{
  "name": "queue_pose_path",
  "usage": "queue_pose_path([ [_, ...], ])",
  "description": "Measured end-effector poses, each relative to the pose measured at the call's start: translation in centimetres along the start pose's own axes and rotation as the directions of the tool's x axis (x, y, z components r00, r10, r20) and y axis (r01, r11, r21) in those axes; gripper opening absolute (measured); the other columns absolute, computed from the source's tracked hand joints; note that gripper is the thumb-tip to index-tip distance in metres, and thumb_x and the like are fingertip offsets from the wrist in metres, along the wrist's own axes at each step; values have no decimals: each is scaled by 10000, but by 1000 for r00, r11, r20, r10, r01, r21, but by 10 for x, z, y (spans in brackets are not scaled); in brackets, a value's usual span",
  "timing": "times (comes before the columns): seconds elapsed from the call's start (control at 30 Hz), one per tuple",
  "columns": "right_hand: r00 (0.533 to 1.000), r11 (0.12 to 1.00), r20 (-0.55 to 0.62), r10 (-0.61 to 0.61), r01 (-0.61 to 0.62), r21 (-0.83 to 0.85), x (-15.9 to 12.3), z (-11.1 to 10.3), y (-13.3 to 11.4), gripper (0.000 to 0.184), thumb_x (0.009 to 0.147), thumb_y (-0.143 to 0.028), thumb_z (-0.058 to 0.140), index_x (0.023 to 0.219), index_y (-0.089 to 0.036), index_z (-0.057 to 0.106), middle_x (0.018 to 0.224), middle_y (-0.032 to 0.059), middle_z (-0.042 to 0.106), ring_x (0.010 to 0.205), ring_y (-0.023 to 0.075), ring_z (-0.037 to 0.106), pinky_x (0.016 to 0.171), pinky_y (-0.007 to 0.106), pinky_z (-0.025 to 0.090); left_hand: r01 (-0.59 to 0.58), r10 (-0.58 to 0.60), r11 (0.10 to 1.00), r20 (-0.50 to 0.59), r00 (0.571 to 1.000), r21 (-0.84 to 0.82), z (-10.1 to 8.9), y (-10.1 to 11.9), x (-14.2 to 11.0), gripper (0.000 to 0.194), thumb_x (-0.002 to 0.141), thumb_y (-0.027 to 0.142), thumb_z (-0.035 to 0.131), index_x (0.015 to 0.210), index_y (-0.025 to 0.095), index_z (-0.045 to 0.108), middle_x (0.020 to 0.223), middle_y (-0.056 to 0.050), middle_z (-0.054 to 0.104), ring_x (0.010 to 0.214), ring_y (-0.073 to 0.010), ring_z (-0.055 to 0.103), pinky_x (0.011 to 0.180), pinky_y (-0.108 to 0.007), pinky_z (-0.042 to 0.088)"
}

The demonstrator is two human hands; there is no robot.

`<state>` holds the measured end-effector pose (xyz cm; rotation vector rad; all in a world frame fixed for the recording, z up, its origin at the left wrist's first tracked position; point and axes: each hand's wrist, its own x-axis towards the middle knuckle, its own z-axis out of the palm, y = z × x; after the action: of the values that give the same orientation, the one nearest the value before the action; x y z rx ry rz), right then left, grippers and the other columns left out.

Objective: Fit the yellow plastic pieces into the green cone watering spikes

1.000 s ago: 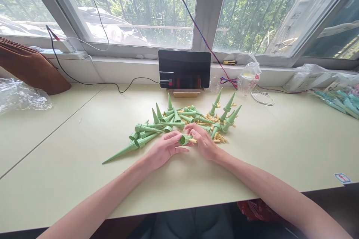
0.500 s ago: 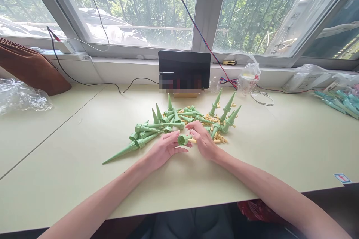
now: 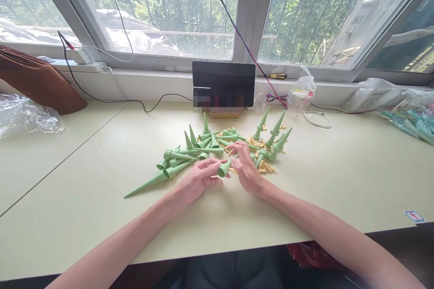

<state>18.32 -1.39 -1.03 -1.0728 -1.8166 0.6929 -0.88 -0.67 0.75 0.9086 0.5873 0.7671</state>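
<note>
A green plastic watering spike [image 3: 223,170] is held between my two hands, its open wide end tilted down toward me. My left hand [image 3: 202,176] pinches the spike by its collar with thumb and fingertips. Around the narrower part, my right hand [image 3: 247,170] has its thumb and fingers closed, hiding the tip. A small yellow peg [image 3: 233,170] pokes out from the spike's side by the right thumb. Behind my hands lies a heap of green spikes [image 3: 190,156]. Loose yellow pegs [image 3: 266,168] are scattered beside my right hand.
Several spikes with yellow pegs stand upright [image 3: 275,130] on the right. A dark tablet [image 3: 224,83] rests on a small stand at the back. A bagged cup [image 3: 301,96] and a coiled white cable [image 3: 317,119] are to its right, a brown bag [image 3: 37,81] far left.
The held spike has tilted, so its open end faces lower and more of its side shows. My right fingers have shifted up slightly; less of the yellow peg shows.
</note>
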Motion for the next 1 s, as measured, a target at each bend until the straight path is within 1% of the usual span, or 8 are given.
queue_pose_path([
  [0.2, 1000, 1000, 0, 6, -6, 7, 1, 0, 4, 323, 976, -333, 359, 1280, -263, 440, 1255, 98, 366, 1098, 226, 498, 945, 441, 473, 15, -15, 1000, -1, 1000, -4, 0, 1, 1, 155, 856, 290, 695, 840, 139, 665, 1029, -122, 726, 792, -205, 696, 642, -272, 503],
  [0.27, 1000, 1000, 6, -3, 3, 14, 1, 0, 4, 320, 983, -352, 371, 1280, -263, 450, 1255, 99, 371, 1103, 225, 497, 963, 436, 468, 24, -24, 1000, -11, 1000, 11, 0, 1, 1, 180, 863, 314, 687, 846, 137, 661, 952, -121, 734, 762, -197, 689, 617, -267, 499],
  [0.37, 999, 999, 30, -20, 19, 29, 2, -1, 4, 328, 990, -384, 393, 1286, -258, 458, 1258, 102, 376, 1124, 225, 488, 979, 426, 463, 49, -50, 998, 8, 999, 41, 1, -1, 1, 231, 880, 358, 671, 887, 127, 660, 871, -119, 723, 730, -184, 677, 583, -254, 488],
  [0.57, 998, 999, 38, -40, 40, 3, 2, -1, 3, 337, 976, -398, 441, 1280, -256, 464, 1257, 105, 380, 1205, 243, 436, 1005, 429, 446, 71, -71, 997, 21, 997, 26, 4, -3, 0, 232, 876, 340, 686, 969, 130, 650, 884, -115, 700, 786, -207, 694, 529, -229, 462],
  [0.77, 999, 998, 15, -41, 42, -47, 1, 0, 2, 321, 970, -338, 439, 1278, -251, 463, 1252, 104, 385, 1207, 239, 431, 1008, 427, 434, 79, -79, 997, 10, 997, 15, 1, -4, 1, 235, 914, 364, 623, 955, 134, 641, 859, -135, 715, 731, -191, 675, 523, -228, 459],
  [1.0, 1000, 996, -5, -22, 21, -83, 2, -2, -2, 314, 971, -312, 417, 1276, -250, 460, 1248, 100, 381, 1235, 236, 420, 1029, 433, 421, 104, -104, 995, 2, 995, -2, 1, -6, 1, 242, 901, 352, 637, 945, 115, 633, 881, -159, 725, 631, -156, 629, 535, -241, 444],
])
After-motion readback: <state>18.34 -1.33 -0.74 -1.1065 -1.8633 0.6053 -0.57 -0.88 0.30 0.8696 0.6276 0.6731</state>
